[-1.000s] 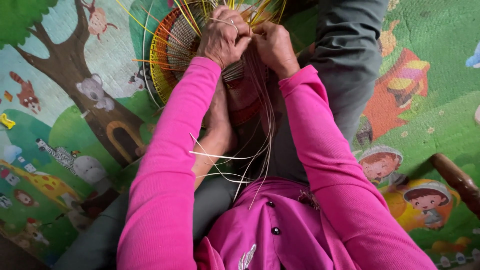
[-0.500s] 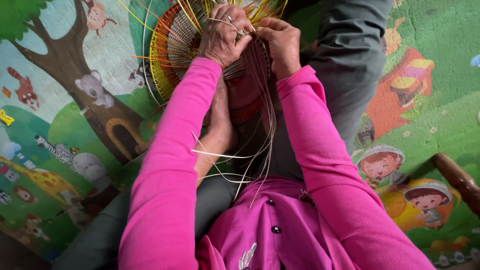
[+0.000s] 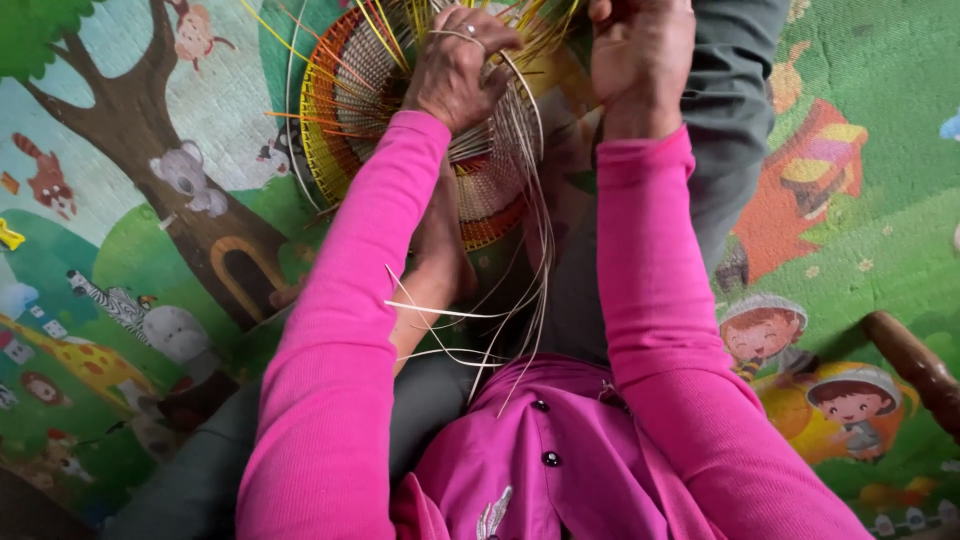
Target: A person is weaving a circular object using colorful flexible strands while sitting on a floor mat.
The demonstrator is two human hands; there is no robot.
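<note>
Pink sleeves (image 3: pixel 340 330); orange-yellow-red woven basket (image 3: pixel 350 100) (cartoon-patterned green mat (image 3: pixel 870 200)).

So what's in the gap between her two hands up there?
In the head view, between the left hand and the right hand run pale loose weaving strands, with the round woven basket behind them.

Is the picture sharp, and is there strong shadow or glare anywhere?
Head view: soft, even light, no glare, only faint shadows; left hand and woven basket sharp; right hand slightly soft, cut by the top edge; play mat clear.
</note>
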